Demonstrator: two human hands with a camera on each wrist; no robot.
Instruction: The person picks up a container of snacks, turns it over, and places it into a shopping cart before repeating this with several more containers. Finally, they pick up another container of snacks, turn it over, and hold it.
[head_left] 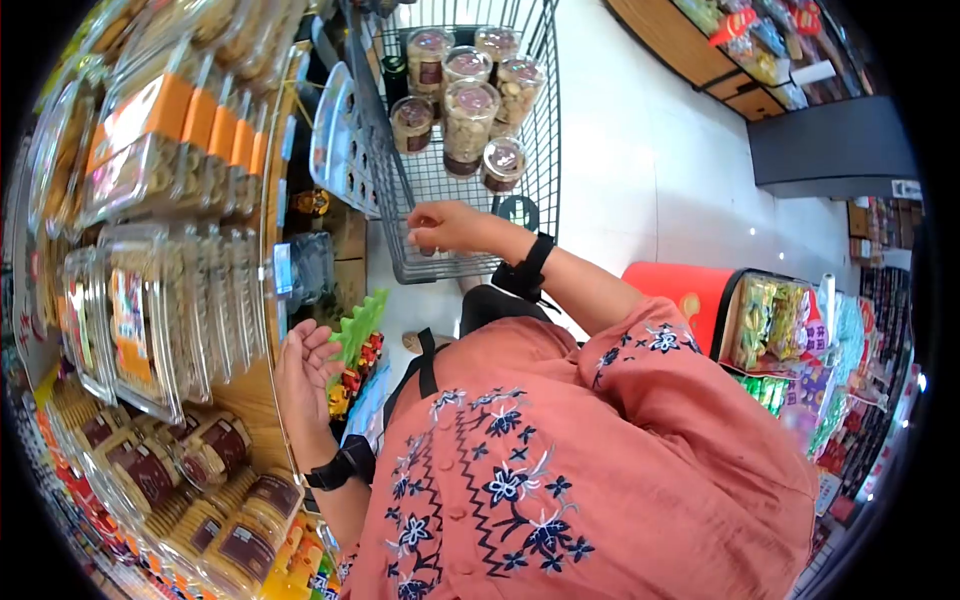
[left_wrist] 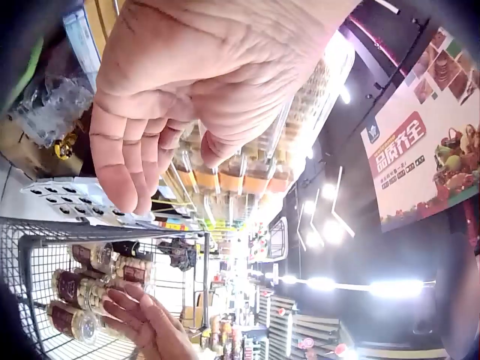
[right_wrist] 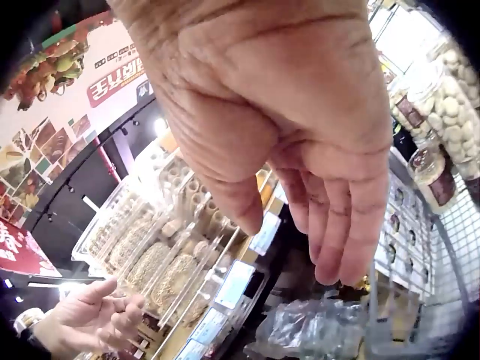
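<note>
My right hand (head_left: 455,228) hovers above the near end of a wire shopping cart (head_left: 455,268), fingers loosely bent, nothing between them in the right wrist view. Inside the cart stand several clear lidded tubs of biscuits or similar snacks (head_left: 470,118) with dark labels, beyond the hand. Palm up with fingers relaxed, my left hand (head_left: 308,375) is beside the shelf edge and holds nothing. Nearest to it are clear plastic boxes of baked snacks (head_left: 150,310), stacked upright on the wooden shelf (head_left: 258,400). Below these lie packs of round biscuits (head_left: 215,535) with brown labels.
A light-blue perforated panel (head_left: 340,135) stands between shelf and cart. Crumpled clear plastic (head_left: 312,268) sits low by the shelf. White floor (head_left: 610,150) runs right of the cart, with a red display bin of packaged snacks (head_left: 675,295) behind my right arm.
</note>
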